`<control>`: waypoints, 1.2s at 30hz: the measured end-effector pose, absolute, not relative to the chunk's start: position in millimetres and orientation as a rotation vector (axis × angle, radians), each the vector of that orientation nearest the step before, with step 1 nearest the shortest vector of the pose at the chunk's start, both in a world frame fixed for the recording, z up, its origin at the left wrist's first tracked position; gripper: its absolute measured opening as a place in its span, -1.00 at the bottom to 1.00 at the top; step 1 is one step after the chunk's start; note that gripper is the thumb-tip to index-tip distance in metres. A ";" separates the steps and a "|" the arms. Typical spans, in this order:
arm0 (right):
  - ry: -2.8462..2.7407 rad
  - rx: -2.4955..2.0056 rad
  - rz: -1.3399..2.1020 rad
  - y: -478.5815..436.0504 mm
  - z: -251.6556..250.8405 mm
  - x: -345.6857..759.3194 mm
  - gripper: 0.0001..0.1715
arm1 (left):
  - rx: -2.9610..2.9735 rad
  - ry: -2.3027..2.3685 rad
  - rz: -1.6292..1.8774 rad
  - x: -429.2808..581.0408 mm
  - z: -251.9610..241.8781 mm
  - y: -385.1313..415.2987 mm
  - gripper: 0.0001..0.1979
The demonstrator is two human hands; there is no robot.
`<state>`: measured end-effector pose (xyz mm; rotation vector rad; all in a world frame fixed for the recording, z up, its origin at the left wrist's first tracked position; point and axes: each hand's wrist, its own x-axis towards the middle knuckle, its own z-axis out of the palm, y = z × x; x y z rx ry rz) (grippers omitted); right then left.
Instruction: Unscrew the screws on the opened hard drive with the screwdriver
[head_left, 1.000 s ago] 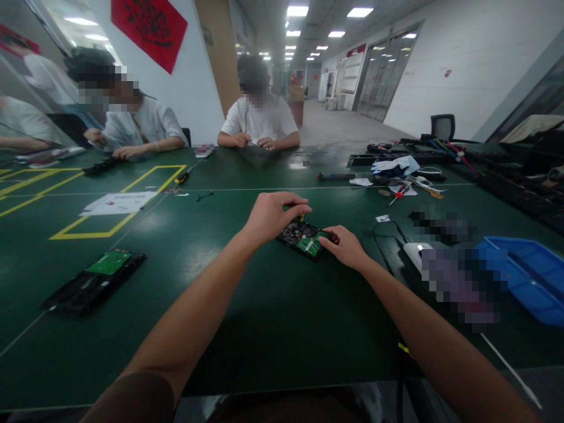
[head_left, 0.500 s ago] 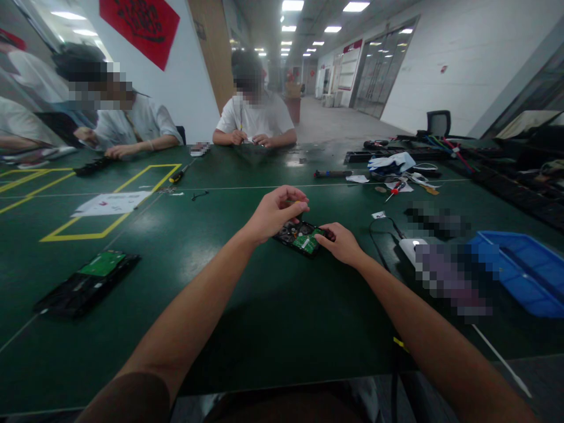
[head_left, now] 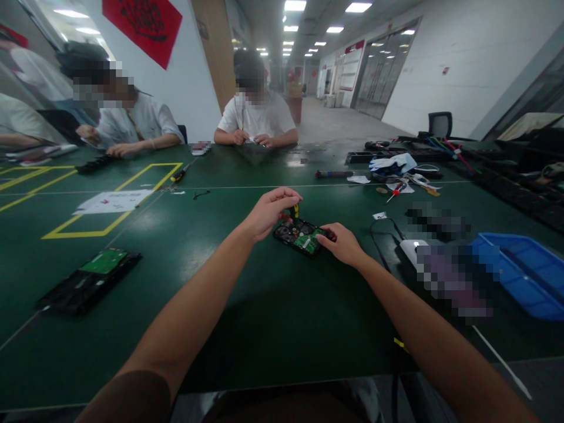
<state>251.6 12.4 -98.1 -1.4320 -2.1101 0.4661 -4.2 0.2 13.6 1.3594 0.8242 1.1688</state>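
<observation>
A hard drive [head_left: 304, 239] with a green circuit board lies on the table in front of me, apparently set in a black frame. My left hand [head_left: 274, 212] pinches the handle of a yellow and black screwdriver [head_left: 295, 210], which stands upright over the drive's upper edge. Its tip is too small to make out. At the drive's right end, my right hand [head_left: 342, 242] grips the edge between thumb and fingers. Off to the left lies a second hard drive [head_left: 104, 262] in a black tray [head_left: 73, 295], untouched.
A blue plastic bin [head_left: 520, 276] stands at the right, beside a blurred-out item and a cable. Further back are a red screwdriver [head_left: 397, 190], gloves [head_left: 393, 164] and black hardware. Another screwdriver [head_left: 180, 173] and white paper [head_left: 112, 202] lie left. Two people sit across the table.
My left hand's fingers have shifted around the screwdriver, so its handle now shows more. My right hand and the drive have stayed in place.
</observation>
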 end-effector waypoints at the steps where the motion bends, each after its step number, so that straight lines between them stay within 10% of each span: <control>1: -2.107 -1.433 0.465 12.4 -98.1 251.3 -0.52 | 1.373 0.806 1.136 -3.9 13.9 -0.4 -0.85; 36: -2.118 -1.418 0.451 12.2 -98.0 251.1 -0.54 | 1.224 0.720 1.090 -0.4 11.3 0.6 -0.83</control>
